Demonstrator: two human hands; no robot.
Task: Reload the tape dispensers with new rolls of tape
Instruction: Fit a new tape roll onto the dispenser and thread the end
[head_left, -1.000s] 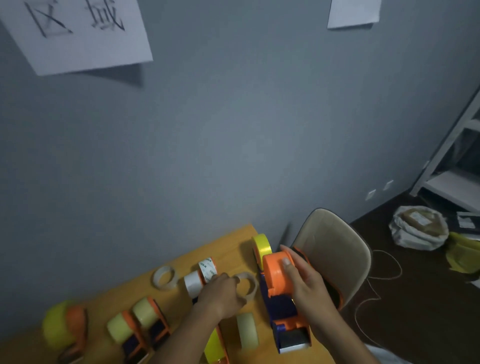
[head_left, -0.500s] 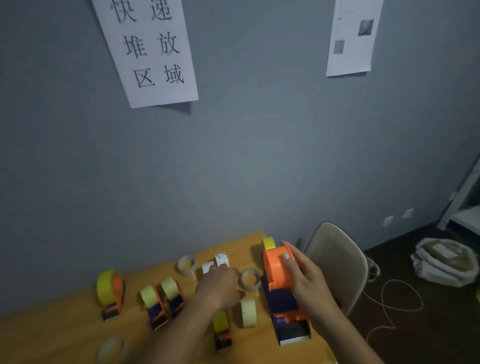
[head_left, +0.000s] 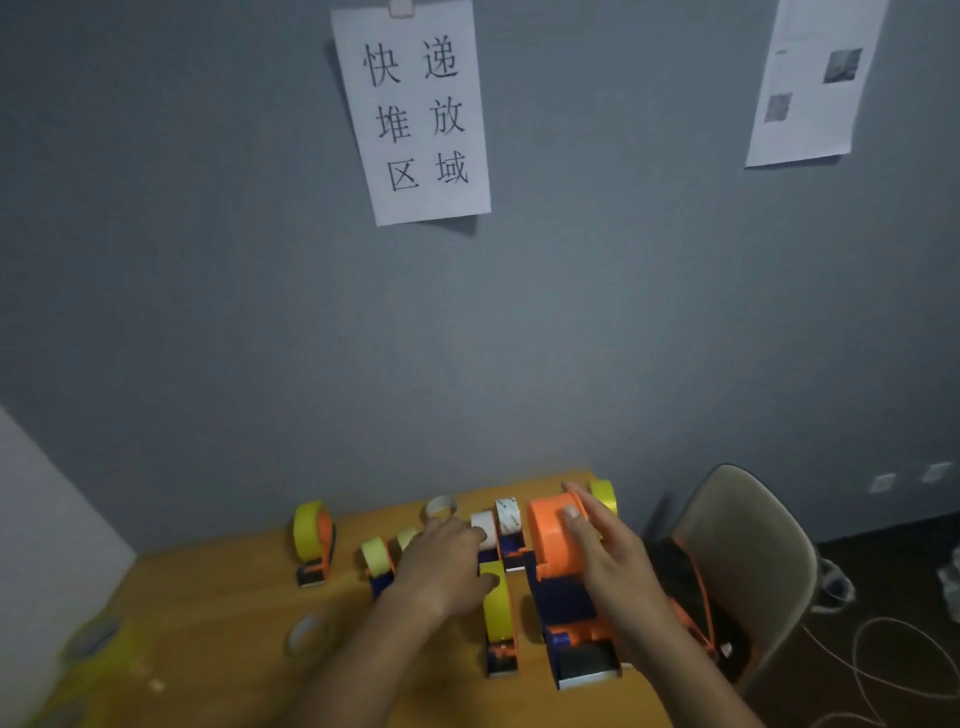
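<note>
**View swings left; both hands at the dispensers**

Since the earlier frame the view has swung left, so the wall sign (head_left: 410, 111) now sits at top centre, and the left hand (head_left: 441, 564) has shifted from the loose ring toward the white roll (head_left: 483, 527).

The left hand lies low over the middle of the table (head_left: 208, 623), fingers curled downward, fingertips at the white roll; whether it grips anything cannot be told. The right hand (head_left: 608, 561) rests with nearly straight fingers against the orange cover of the big dispenser (head_left: 561, 587), which stands at lower centre right near the table's right edge. A small dispenser (head_left: 500, 618) with yellow tape stands just left of it, between the two hands.

The table is orange-yellow wood and fills the bottom of the frame. Further left stand another yellow-roll dispenser (head_left: 313, 540) and a pair of smaller ones (head_left: 382, 564). An empty core (head_left: 440, 506) lies near the wall, and a blurred ring (head_left: 306, 631) lies at lower left.

The wall (head_left: 519, 338) is grey-blue and takes up most of the frame. A second printed sheet (head_left: 813, 78) hangs at upper right. A beige chair (head_left: 748, 551) stands right of the table, on a dark floor with a looping white cord (head_left: 893, 670) at lower right.
</note>
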